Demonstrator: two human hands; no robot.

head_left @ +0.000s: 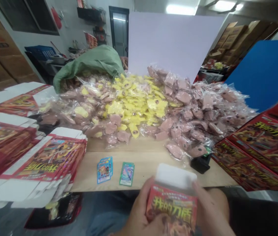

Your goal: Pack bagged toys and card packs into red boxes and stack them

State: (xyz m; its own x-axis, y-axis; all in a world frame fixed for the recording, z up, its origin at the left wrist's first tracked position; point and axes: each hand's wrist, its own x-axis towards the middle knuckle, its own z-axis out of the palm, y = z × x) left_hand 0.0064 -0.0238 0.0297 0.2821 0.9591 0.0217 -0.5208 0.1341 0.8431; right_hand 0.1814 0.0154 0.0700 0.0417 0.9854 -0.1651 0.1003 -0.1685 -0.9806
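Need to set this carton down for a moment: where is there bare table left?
Beyond the held carton, bare wood shows between the green card and the black object, below the pink packets. A narrower strip runs above the blue cards. Flat red cartons crowd the left; packets crowd everything behind.

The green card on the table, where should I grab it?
Take the green rectangular trading card by its near short edge, coming from your side: it lies flat on the pale wooden table, so lift that edge first, then pinch.
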